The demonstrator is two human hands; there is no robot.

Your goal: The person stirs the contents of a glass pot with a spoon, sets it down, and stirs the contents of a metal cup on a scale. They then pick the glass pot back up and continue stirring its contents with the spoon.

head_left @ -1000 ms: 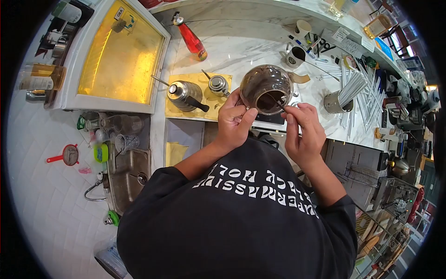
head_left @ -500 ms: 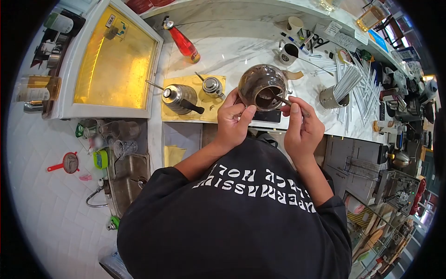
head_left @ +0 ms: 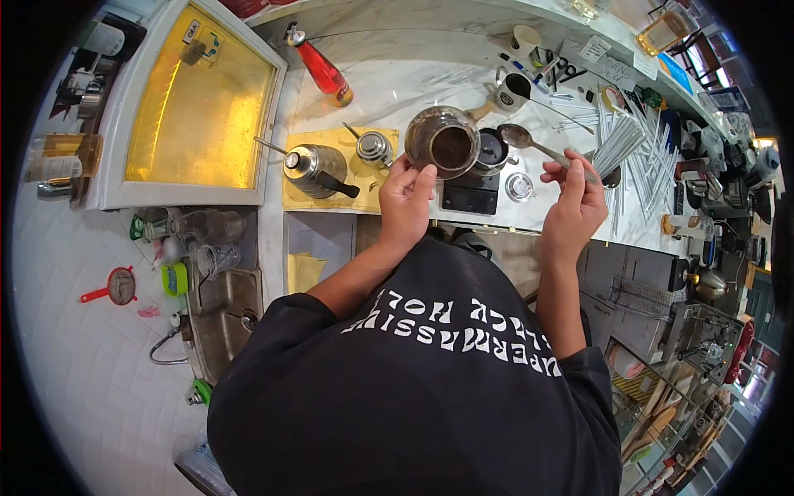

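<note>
My left hand (head_left: pixel 405 202) is closed around a round glass vessel (head_left: pixel 420 136), tilted so its mouth faces me. Dark brown coffee-like matter (head_left: pixel 452 149) shows inside it. To the right, my right hand (head_left: pixel 576 198) grips a metal spoon (head_left: pixel 546 149) by its handle; the bowl, with dark residue on it, points left, apart from the glass. Between the hands, a small black cup-shaped container (head_left: pixel 490 151) stands at the far end of a black digital scale (head_left: pixel 470 197). A small round metal and glass piece (head_left: pixel 519 187) lies beside the scale.
A gooseneck kettle (head_left: pixel 314 172) and a smaller metal pot (head_left: pixel 374 149) stand on a yellow cloth (head_left: pixel 294 197). Behind are a red bottle (head_left: pixel 322 73) and a mug (head_left: pixel 513 89) with a long spoon. Loose straws (head_left: pixel 653 149) lie at right. A sink (head_left: pixel 222 318) is at left.
My right hand has drawn the spoon out of the glass vessel and moved right. The left hand has shifted the vessel slightly left, uncovering the scale and black container.
</note>
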